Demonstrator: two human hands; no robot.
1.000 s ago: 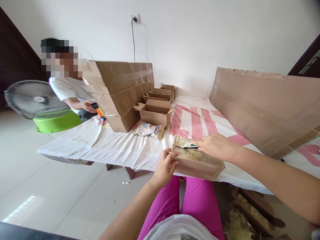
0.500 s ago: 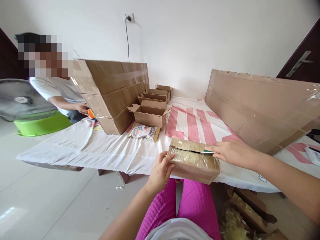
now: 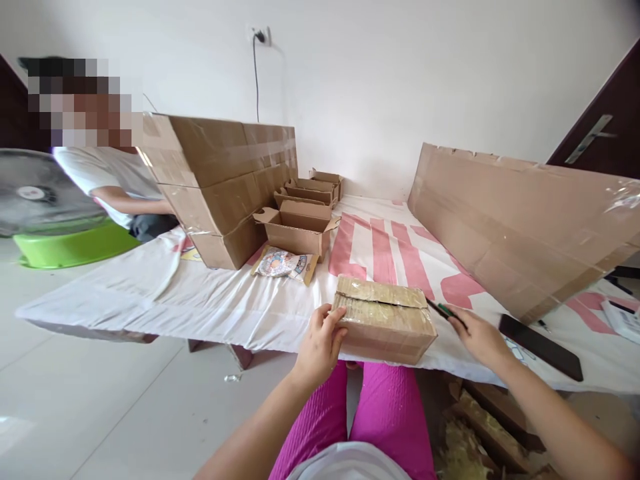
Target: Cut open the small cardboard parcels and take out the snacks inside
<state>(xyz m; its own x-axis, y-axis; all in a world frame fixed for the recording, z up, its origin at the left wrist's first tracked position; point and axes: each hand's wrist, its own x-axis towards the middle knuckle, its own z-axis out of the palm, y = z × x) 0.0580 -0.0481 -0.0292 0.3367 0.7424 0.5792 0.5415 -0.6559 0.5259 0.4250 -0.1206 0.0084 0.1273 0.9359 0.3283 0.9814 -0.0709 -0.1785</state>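
Observation:
A small cardboard box [image 3: 383, 330], with shiny clear tape over its top, sits at the table's front edge. Across the top runs a dark gap between the flaps. My left hand [image 3: 324, 340] grips the box's left end, thumb and fingers at the upper corner. Off the box's right end, my right hand [image 3: 477, 339] is closed around a slim green-and-black cutting tool [image 3: 444, 309]. Its dark tip points left, close to the box's upper right corner. Whether it is a knife or scissors cannot be made out.
Several open boxes [image 3: 300, 225] line up beside a stack of taped cartons [image 3: 225, 180]. A snack packet [image 3: 284, 265] lies before them. Rightward are a large carton [image 3: 520, 220] and a dark phone [image 3: 541, 347]. Another person [image 3: 107, 177] sits at left beside a fan [image 3: 37, 193].
My right hand has drawn the cutting tool out of the top gap and moved right, off the box. The left hand keeps its grip. The phone now shows.

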